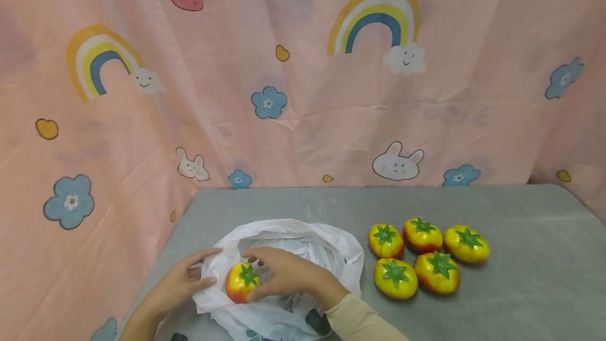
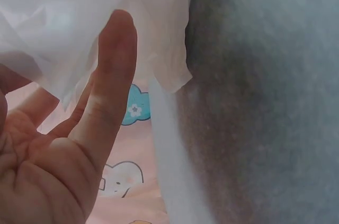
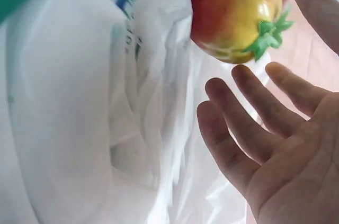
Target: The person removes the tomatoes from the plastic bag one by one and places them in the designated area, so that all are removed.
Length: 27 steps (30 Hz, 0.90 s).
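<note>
A white plastic bag (image 1: 347, 257) lies with its mouth spread on the grey table. At the bag's left side is a glossy red-and-yellow, tomato-like fruit (image 1: 240, 284) with a green star-shaped top. My right hand (image 1: 284, 272) reaches over the bag, thumb and fingers spread about the fruit's right side. In the right wrist view, a gap shows between those fingers and the fruit (image 3: 233, 15). Against the bag's left rim, my left hand (image 1: 177, 283) rests with thumb and fingers apart. One of its extended fingers (image 2: 117, 49) touches the thin plastic in the left wrist view.
Several similar yellow-red fruits (image 1: 436, 272) sit grouped on the table (image 1: 530, 257), right of the bag. Behind the table hangs a pink patterned curtain (image 1: 303, 141), which also runs along the left side. A small black object (image 1: 179, 337) shows at the bottom edge.
</note>
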Available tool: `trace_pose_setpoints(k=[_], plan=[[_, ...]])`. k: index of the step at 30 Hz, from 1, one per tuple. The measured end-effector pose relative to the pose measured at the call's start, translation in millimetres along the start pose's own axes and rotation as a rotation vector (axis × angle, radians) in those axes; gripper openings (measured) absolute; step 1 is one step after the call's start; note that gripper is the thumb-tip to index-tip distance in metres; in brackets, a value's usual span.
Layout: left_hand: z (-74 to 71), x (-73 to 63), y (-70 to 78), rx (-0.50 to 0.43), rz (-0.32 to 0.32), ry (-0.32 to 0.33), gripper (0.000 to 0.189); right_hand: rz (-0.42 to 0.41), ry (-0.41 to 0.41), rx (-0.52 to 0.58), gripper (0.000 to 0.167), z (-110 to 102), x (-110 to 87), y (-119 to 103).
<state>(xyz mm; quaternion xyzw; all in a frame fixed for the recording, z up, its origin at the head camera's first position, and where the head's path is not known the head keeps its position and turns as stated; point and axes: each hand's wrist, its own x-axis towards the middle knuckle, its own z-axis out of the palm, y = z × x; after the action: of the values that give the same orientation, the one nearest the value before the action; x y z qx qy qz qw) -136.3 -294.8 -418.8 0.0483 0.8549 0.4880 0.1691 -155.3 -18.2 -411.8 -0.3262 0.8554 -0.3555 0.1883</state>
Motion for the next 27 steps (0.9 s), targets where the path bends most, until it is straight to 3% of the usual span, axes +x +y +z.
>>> trace_pose_setpoints(k=[6, 11, 16, 27], plan=[[1.6, -1.9, -2.1, -0.005, -0.033, 0.013, 0.069, 0.107, 0.036, -0.097, 0.079, 13, 3.6, -3], [1.9, -1.1, -2.6, -0.009, -0.018, 0.006, 0.069, 0.144, 0.061, -0.149, 0.078, 17, 5.3, -4], [1.3, 0.8, -0.7, 0.000, -0.009, -0.002, 0.069, 0.119, 0.076, -0.154, 0.074, 15, 3.8, -4], [-0.3, -0.2, 1.8, -0.038, 0.040, -0.025, 0.070, -0.024, 0.078, -0.142, 0.070, -6, -7.8, 11]])
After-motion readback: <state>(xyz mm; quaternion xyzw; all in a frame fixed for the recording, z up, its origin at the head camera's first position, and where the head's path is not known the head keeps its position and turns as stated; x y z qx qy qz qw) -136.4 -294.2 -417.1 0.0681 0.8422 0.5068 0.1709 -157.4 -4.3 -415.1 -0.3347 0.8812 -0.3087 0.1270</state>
